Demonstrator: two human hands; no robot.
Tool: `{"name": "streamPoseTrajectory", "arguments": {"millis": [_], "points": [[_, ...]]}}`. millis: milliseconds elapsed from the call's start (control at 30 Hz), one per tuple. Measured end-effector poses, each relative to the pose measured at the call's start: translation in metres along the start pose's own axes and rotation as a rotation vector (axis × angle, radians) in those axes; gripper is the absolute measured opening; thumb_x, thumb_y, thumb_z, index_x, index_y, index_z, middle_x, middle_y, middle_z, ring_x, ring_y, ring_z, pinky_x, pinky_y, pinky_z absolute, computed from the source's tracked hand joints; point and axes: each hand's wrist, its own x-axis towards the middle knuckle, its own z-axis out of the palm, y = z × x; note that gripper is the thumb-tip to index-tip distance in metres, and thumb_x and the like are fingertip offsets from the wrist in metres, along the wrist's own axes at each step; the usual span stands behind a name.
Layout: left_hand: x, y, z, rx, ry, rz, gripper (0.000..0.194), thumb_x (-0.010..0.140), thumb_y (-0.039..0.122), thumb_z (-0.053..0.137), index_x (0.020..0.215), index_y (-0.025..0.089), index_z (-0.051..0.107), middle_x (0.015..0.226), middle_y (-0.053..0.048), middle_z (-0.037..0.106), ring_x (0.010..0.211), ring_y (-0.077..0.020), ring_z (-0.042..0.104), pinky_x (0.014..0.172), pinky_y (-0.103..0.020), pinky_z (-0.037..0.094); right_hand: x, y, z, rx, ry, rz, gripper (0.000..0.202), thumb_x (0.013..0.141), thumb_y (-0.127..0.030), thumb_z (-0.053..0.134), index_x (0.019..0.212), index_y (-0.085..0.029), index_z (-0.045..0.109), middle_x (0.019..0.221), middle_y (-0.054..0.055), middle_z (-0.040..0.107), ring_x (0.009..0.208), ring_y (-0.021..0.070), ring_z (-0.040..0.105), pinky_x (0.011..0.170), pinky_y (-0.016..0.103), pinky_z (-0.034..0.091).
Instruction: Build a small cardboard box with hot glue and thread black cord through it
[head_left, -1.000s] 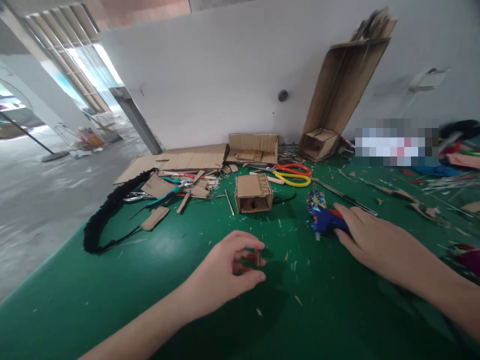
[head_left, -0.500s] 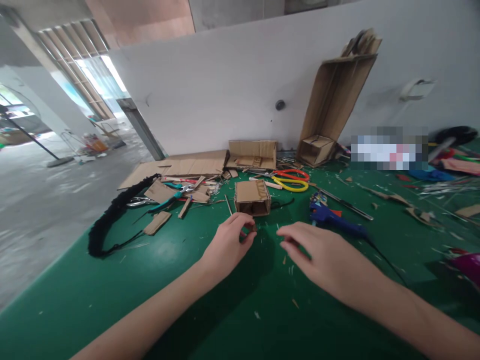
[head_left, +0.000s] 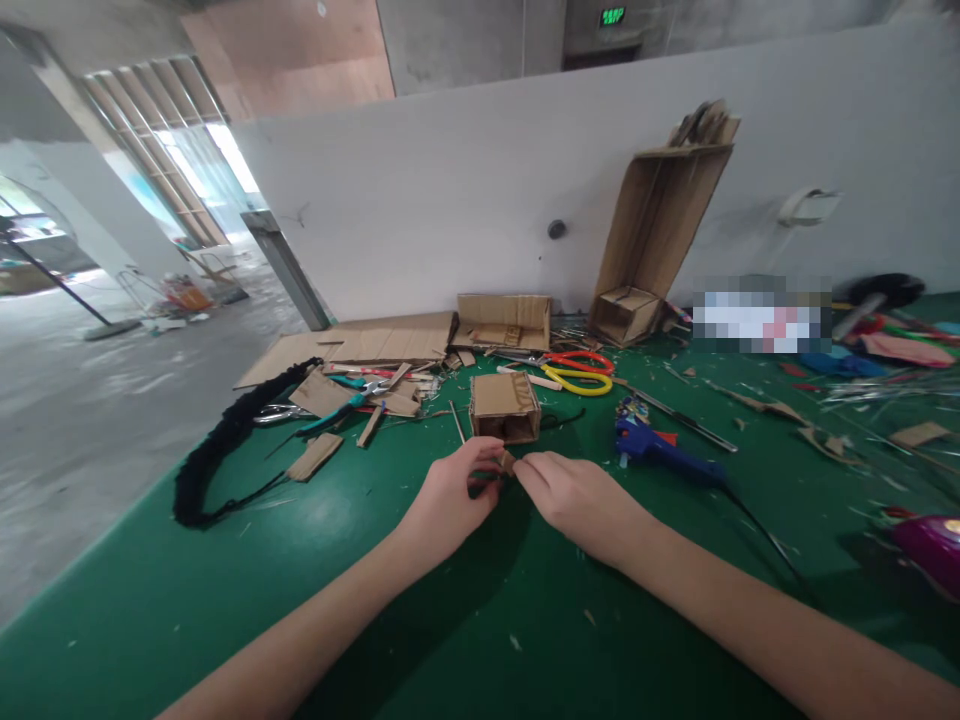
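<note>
Between thumb and fingers my left hand pinches a small piece of cardboard. My right hand is closed, its fingertips at the right edge of that piece; whether they grip it is hard to see. Just beyond both hands sits a small cardboard box, its open side facing me. A thin stick lies left of the box. To the right rests a blue hot glue gun, its cord trailing toward the front right.
Scissors with red and yellow handles lie behind the box. Teal-handled pliers rest among cardboard scraps, beside a black fuzzy strip. A tall cardboard structure leans on the white wall. A utility knife lies at right.
My right hand has moved left and its fingers have closed at the small cardboard piece in my left hand. The view has tipped slightly upward.
</note>
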Motion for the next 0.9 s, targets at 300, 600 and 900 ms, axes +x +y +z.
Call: {"name": "streamPoseTrajectory", "arguments": {"millis": [300, 600, 900], "points": [[0.002, 0.008, -0.023, 0.397, 0.449, 0.427, 0.029, 0.075, 0.007, 0.054, 0.101, 0.02, 0.051, 0.081, -0.002, 0.058, 0.071, -0.0141, 0.058, 0.065, -0.03, 0.052, 0.008, 0.01, 0.008, -0.035, -0.004, 0.155, 0.015, 0.081, -0.003, 0.049, 0.082, -0.014, 0.06, 0.071, 0.004, 0.06, 0.065, 0.0162, 0.057, 0.044, 0.028, 0.025], [0.051, -0.017, -0.046, 0.199, 0.134, 0.366, 0.039, 0.083, 0.019, 0.052, 0.122, 0.022, 0.047, 0.135, -0.013, 0.039, 0.127, -0.0264, 0.041, 0.099, -0.046, 0.044, 0.023, 0.015, 0.022, -0.034, -0.044, 0.28, 0.021, 0.086, -0.007, 0.042, 0.074, -0.014, 0.059, 0.063, 0.004, 0.062, 0.053, 0.0128, 0.055, 0.045, 0.028, 0.015], [0.045, -0.022, -0.032, 0.267, 0.184, 0.454, 0.021, 0.084, 0.022, 0.059, 0.105, 0.019, 0.06, 0.122, -0.012, 0.054, 0.118, -0.0231, 0.051, 0.1, -0.045, 0.044, 0.026, 0.018, 0.012, -0.048, -0.151, 0.299, 0.02, 0.082, -0.003, 0.043, 0.085, -0.012, 0.062, 0.075, 0.009, 0.067, 0.057, 0.0156, 0.06, 0.046, 0.026, 0.023]]}}
